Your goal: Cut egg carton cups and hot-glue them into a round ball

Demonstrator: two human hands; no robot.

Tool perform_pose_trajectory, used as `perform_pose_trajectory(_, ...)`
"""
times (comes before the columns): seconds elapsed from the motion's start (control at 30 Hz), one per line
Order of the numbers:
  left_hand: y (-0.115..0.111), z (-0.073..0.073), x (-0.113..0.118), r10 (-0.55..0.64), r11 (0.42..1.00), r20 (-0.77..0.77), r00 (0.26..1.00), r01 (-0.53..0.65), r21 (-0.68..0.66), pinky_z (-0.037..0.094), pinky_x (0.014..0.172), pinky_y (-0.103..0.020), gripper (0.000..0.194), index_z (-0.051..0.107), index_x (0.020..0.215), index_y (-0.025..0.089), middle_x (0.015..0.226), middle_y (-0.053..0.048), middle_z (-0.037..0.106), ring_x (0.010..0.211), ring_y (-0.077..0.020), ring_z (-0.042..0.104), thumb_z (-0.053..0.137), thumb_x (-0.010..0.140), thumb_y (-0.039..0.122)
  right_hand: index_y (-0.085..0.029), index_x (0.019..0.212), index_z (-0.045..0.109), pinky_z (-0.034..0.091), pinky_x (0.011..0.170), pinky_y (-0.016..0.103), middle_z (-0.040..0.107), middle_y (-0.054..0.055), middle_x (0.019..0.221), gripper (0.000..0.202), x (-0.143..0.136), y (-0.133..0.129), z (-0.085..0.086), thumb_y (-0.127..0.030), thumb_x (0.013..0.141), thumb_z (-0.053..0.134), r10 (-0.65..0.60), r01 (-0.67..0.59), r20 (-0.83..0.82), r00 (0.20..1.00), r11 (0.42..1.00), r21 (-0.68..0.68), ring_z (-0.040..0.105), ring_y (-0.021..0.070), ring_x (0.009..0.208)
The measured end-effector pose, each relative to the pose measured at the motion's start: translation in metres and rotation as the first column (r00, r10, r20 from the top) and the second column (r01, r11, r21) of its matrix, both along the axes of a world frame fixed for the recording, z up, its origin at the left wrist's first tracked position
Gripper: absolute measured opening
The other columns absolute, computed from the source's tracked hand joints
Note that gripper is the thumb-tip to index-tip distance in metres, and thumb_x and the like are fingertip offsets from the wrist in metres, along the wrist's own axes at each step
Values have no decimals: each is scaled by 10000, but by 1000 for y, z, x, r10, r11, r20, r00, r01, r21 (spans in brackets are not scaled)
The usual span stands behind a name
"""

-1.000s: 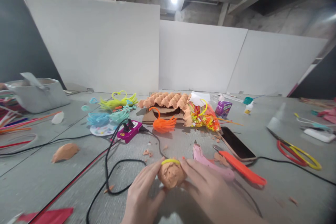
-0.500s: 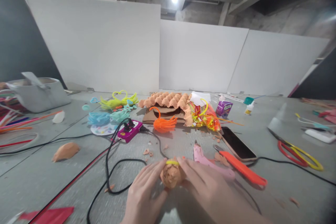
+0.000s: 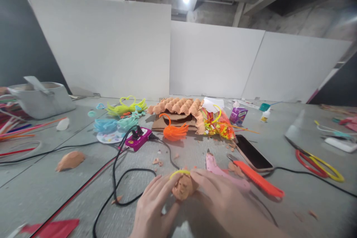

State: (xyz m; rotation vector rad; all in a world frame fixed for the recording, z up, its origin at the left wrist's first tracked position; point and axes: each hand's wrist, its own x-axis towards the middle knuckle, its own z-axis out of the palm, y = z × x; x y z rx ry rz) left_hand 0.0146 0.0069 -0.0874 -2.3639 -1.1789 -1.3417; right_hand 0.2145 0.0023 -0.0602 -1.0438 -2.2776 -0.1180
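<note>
Low in the middle of the head view, my left hand (image 3: 156, 204) and my right hand (image 3: 216, 197) grip a small peach-coloured cup-like piece (image 3: 182, 187) from both sides. A yellow strip (image 3: 180, 173) curves along its top edge beneath my fingertips. Beside my right hand lie a pink tool (image 3: 223, 174) and an orange-red cutter (image 3: 259, 180). Peach scraps (image 3: 157, 161) are scattered just beyond my hands.
A purple power strip (image 3: 138, 138) with black cables (image 3: 113, 171) is left of centre. Behind stand an orange pipe-cleaner figure (image 3: 175, 132) and an egg tray (image 3: 178, 105). To the right are a phone (image 3: 253, 152) and scissors (image 3: 315, 161).
The yellow strip now shows farther to the left over the piece's top, and the fingers of my left hand have shifted slightly. The piece looks slightly turned.
</note>
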Motion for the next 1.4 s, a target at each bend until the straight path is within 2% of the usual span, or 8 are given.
perform_pose_trajectory(0.3,-1,2,-1,-35,999,-106,994,35,-4,608,765,-371,409,523,1192,214,956,-76,754,816,-214,732,507,792,133,-237,1222,571,574,801,297,686,59,1094,340,-1,-1,4,-158,936,402,16,-15,-29,999,1000,22,666,197,961)
perform_pose_trajectory(0.57,-2,2,1,-2,1000,-133,991,4,16,617,739,-392,367,511,1159,204,932,-85,753,813,-230,734,482,798,144,-152,1139,602,577,793,313,696,90,1057,283,1,-4,22,-127,931,411,66,-68,37,997,997,44,676,198,929)
perform_pose_trajectory(0.7,-2,2,0,21,998,-156,987,-12,61,628,667,-375,324,559,1122,193,890,-100,743,772,-235,732,463,814,159,-185,1115,600,583,764,283,712,65,1013,295,-1,-1,16,-92,916,402,39,-39,-12,999,999,10,689,184,890)
perform_pose_trajectory(0.83,-1,-2,-1,-14,1000,-136,991,12,-13,624,689,-380,382,542,1175,205,895,-93,736,803,-234,725,490,799,157,-228,1083,597,590,741,279,707,41,1031,262,-3,1,12,-111,884,473,31,-36,-105,994,998,-49,689,194,892)
perform_pose_trajectory(0.97,-1,-9,0,30,993,-23,999,-32,-114,601,768,-450,556,443,1272,249,1051,-97,729,927,-281,709,596,742,181,-225,1092,591,566,813,270,706,28,1023,285,0,2,18,-89,847,541,26,-42,-153,988,994,-104,676,184,925)
perform_pose_trajectory(1.07,-2,-12,0,48,961,142,989,-7,-277,609,750,-423,677,408,1293,248,1141,-119,698,998,-311,682,691,678,221,-220,1081,587,541,865,283,700,37,1038,295,3,8,14,-54,850,509,42,-72,-202,978,987,-145,660,169,962)
perform_pose_trajectory(1.23,2,-16,1,-5,872,445,895,222,-437,596,788,-369,503,511,1182,259,1101,-74,716,997,-260,687,672,712,182,-190,1092,566,533,866,290,673,73,1094,254,4,16,5,-81,866,526,125,-146,-212,969,986,-86,625,176,1029)
perform_pose_trajectory(1.4,6,-16,1,63,832,545,836,258,-491,550,867,-415,439,584,1099,266,1085,-55,704,1031,-256,660,672,688,139,-205,1056,596,530,838,249,657,54,1073,225,6,14,16,-88,905,476,133,-161,-228,965,981,-111,629,152,986)
